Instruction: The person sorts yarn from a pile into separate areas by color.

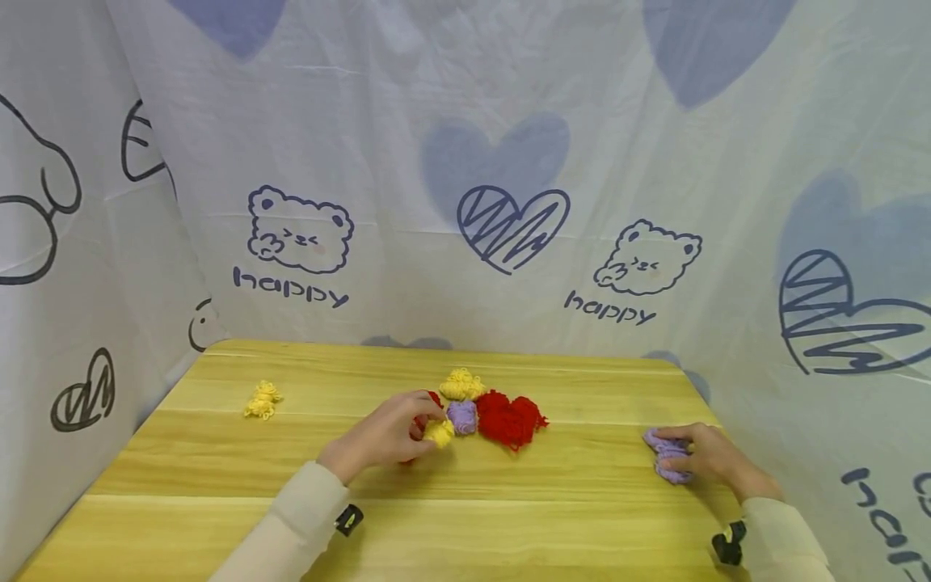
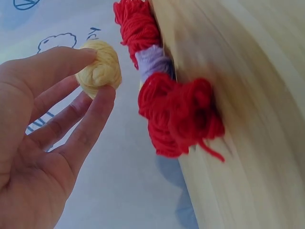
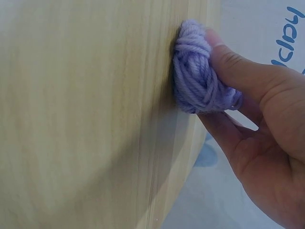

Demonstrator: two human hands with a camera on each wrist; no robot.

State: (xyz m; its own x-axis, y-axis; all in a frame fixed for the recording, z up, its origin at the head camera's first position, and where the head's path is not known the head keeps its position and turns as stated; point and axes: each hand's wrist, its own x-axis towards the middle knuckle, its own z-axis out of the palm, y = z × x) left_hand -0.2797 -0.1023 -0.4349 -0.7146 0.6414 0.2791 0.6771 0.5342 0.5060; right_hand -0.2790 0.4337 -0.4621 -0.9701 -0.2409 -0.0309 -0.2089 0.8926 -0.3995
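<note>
My left hand [image 1: 381, 436] pinches a small yellow yarn bundle [image 2: 104, 67] between thumb and fingertips, lifted off the table in the left wrist view. Beside it, a red yarn bundle [image 2: 178, 114] is mostly covered by the hand in the head view. A purple yarn bundle [image 1: 461, 418] lies between that one and another red yarn bundle [image 1: 511, 419], with a yellow yarn bundle [image 1: 461, 385] just behind. Over at the table's right side, my right hand [image 1: 716, 462] grips a two-lobed purple yarn bundle [image 3: 195, 78], thumb on one side and fingers on the other.
One more yellow yarn bundle [image 1: 263, 400] lies alone toward the left of the wooden table [image 1: 182, 461]. A white cloth [image 1: 393, 267] printed with hearts and bears hangs behind the table and along its sides.
</note>
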